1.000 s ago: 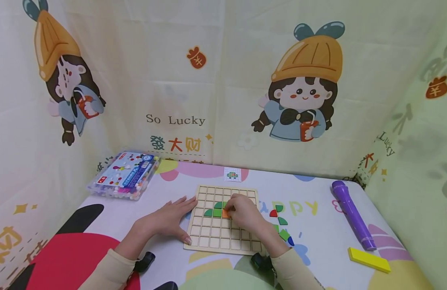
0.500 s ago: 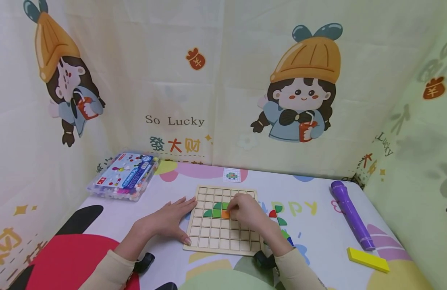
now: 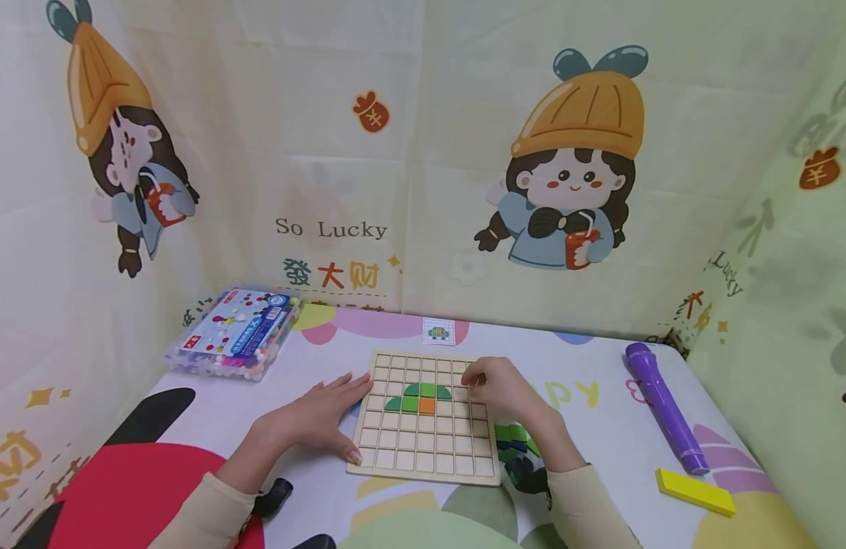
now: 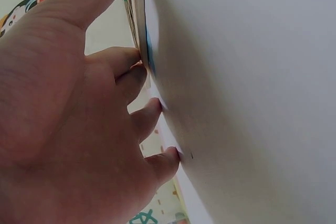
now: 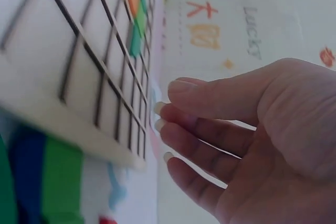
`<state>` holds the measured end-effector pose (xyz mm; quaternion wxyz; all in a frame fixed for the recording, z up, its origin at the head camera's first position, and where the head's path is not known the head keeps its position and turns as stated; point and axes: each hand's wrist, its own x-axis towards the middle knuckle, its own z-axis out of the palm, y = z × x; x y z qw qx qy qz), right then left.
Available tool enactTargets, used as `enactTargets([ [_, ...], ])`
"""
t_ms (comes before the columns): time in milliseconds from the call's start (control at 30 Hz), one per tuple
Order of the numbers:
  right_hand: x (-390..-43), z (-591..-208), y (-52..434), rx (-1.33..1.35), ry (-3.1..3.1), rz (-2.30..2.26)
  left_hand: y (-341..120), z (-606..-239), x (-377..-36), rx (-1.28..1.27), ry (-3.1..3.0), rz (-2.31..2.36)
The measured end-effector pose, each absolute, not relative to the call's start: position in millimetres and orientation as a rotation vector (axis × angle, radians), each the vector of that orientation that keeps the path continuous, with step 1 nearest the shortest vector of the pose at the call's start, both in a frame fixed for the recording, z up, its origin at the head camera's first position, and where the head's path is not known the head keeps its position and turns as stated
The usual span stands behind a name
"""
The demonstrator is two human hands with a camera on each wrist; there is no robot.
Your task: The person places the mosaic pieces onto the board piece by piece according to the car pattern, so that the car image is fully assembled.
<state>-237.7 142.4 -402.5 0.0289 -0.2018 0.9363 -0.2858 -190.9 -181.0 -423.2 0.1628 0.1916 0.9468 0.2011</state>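
The right hand is covering part of the wooden grid board's right edge, and its forearm is hiding most of the loose coloured pieces lying just right of the board. The pattern card beyond the board is showing too small to read. In the left wrist view the left hand is filling the picture, with only a thin blurred sliver of the board showing. In the right wrist view the picture's edge is cutting off the board, and whether the right hand's fingertips are touching it is unclear.
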Motion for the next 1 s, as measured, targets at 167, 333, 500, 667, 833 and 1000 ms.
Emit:
enactTargets([
  [167, -241.9, -400.3, 159.1, -0.519, 2.883, -0.860, -181.5, -424.6, -192.3, 0.553, 2.703, 0.565],
  [333, -243.7, -400.1, 170.8, -0.464, 2.850, -0.843, -181.3, -426.4, -193.4, 0.535, 2.706, 0.559],
  [500, -247.2, -402.5, 183.0, -0.483, 2.890, -0.724, -180.9, -427.7, -194.3, 0.526, 2.706, 0.554],
  [667, -246.7, -402.8, 193.5, -0.396, 2.840, -0.695, -181.8, -427.5, -193.3, 0.529, 2.703, 0.551],
  [833, -246.4, -402.6, 200.2, -0.317, 2.806, -0.678, -181.3, -426.7, -193.4, 0.527, 2.701, 0.562],
  [1000, -248.4, -404.7, 203.4, -0.318, 2.808, -0.661, -180.6, -426.6, -193.4, 0.524, 2.704, 0.565],
])
